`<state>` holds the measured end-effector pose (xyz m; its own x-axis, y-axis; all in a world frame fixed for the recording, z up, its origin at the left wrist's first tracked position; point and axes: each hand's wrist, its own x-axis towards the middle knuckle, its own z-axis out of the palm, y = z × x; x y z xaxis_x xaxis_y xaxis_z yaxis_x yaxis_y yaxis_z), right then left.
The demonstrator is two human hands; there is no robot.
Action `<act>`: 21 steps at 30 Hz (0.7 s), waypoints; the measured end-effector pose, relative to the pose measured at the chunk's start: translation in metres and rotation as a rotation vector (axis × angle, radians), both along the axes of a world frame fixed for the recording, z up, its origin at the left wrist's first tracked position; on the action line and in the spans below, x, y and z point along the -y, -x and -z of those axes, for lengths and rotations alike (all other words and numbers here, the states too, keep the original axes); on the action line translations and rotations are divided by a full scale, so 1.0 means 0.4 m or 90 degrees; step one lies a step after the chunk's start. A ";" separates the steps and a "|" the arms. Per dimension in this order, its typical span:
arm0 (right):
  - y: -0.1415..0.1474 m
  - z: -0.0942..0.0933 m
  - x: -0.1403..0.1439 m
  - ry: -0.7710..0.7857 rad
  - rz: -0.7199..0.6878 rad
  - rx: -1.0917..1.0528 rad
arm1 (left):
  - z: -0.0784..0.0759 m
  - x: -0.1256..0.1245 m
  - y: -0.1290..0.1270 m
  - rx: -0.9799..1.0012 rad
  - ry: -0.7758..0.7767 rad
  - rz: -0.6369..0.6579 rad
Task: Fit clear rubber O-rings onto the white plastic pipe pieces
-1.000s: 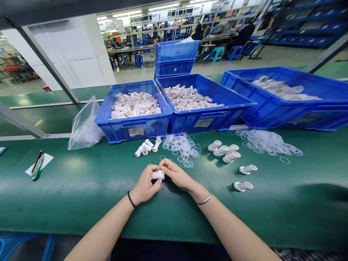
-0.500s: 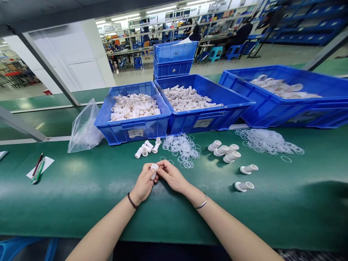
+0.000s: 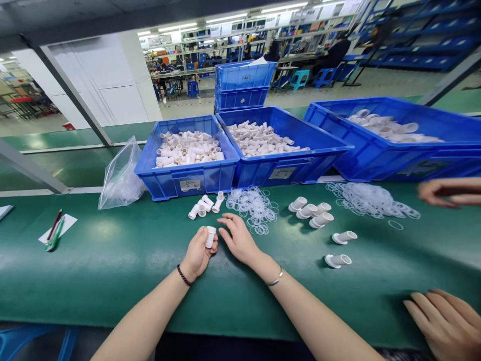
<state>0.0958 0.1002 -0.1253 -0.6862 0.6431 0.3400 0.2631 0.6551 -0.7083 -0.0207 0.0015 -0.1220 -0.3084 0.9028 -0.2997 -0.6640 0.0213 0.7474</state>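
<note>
In the head view, my left hand (image 3: 198,254) is closed around a white plastic pipe fitting (image 3: 211,237), its top end showing above the fingers. Just to the right, my right hand (image 3: 239,240) is apart from the fitting, fingers spread and nothing visible in them. Beyond the hands lies a loose heap of thin clear rings (image 3: 256,208). Left of that heap, several small white fittings (image 3: 202,210) sit together on the green table (image 3: 124,271).
Behind stand blue bins (image 3: 188,176) of white fittings, with a plastic bag (image 3: 122,180) at their left. Flanged fittings (image 3: 322,220) and a second ring heap (image 3: 370,198) lie rightward. A co-worker's hands (image 3: 447,321) reach in from the right. Pens (image 3: 55,234) rest left.
My right hand has come away from the fitting and its fingers have spread. My left hand still holds the fitting. A co-worker's two hands have appeared at the right.
</note>
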 end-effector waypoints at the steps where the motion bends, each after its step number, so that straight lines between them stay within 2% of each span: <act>1: 0.008 0.002 -0.005 -0.082 0.025 0.031 | 0.001 -0.002 0.001 -0.009 0.001 -0.017; 2: 0.018 0.005 -0.011 -0.143 0.045 0.066 | 0.000 -0.004 0.003 -0.019 0.001 -0.030; 4: 0.037 0.015 -0.022 -0.202 0.072 0.129 | -0.002 -0.007 0.005 -0.035 -0.003 -0.039; 8: 0.054 0.033 -0.042 -0.201 0.060 0.136 | -0.009 -0.008 0.012 -0.034 -0.009 -0.014; 11: 0.040 0.023 -0.045 -0.149 0.064 -0.019 | -0.002 -0.005 0.019 -0.125 -0.003 0.001; 15: 0.010 -0.006 -0.033 0.024 0.111 -0.227 | 0.021 -0.001 0.027 -0.429 -0.020 0.014; 18: -0.006 -0.016 -0.023 0.110 0.058 -0.217 | 0.033 0.002 0.028 -0.565 -0.027 0.034; 21: -0.014 -0.022 -0.019 0.093 0.024 -0.153 | 0.037 0.003 0.025 -0.593 -0.029 0.058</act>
<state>0.1015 0.1077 -0.1164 -0.5724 0.7205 0.3915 0.0984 0.5343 -0.8395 -0.0306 0.0003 -0.1369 -0.3342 0.9400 0.0687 0.2053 0.0015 0.9787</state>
